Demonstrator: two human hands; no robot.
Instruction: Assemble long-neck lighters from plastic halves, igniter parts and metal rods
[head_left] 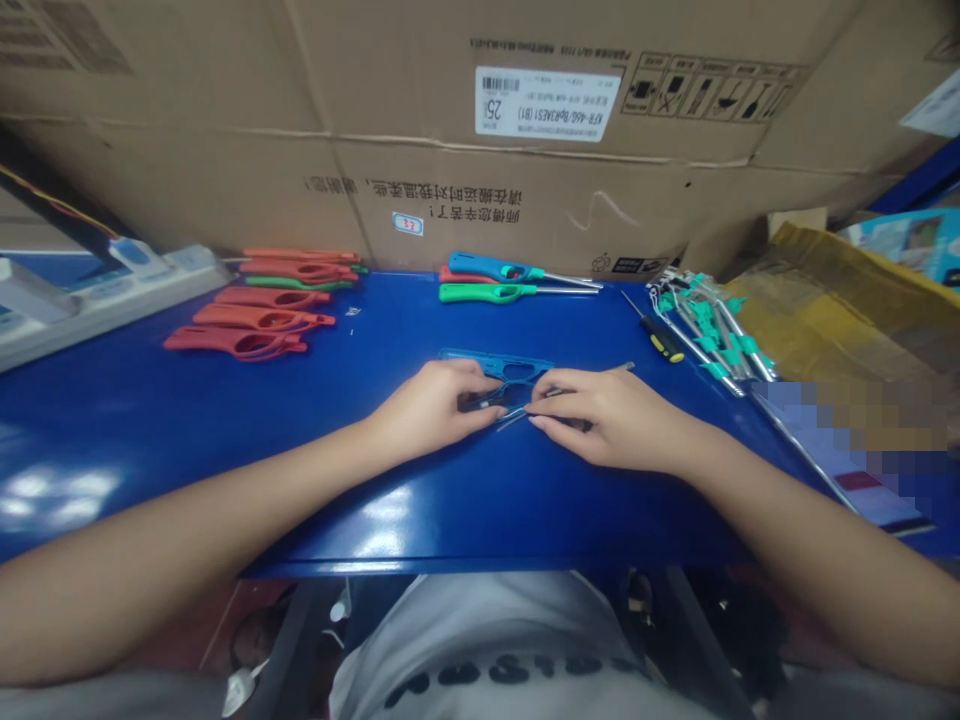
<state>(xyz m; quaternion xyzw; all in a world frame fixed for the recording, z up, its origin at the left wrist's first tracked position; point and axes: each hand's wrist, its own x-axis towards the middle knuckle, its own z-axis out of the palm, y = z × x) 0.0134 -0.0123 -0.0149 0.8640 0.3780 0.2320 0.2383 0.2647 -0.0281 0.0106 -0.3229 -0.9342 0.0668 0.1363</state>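
My left hand [439, 405] is closed, thumb and fingers pinching around a small dark part [474, 402] that is mostly hidden. Close by, my right hand [611, 418] is closed on a thin metal tube [627, 367], whose far end sticks out past the knuckles. The fingertips of both hands nearly meet over the blue table. Just beyond them lies a blue plastic lighter shell [495, 357], partly covered by the fingers. A thin wire-like piece [512, 420] shows below the fingertips; I cannot tell which hand holds it.
Several red and orange lighter bodies [244, 342] lie at the left, near a white power strip [150, 300]. Blue and green lighters [480, 293] rest at the back. To the right are a screwdriver [661, 340], several metal tubes with green parts [712, 330] and a cardboard box wall [420, 90] behind.
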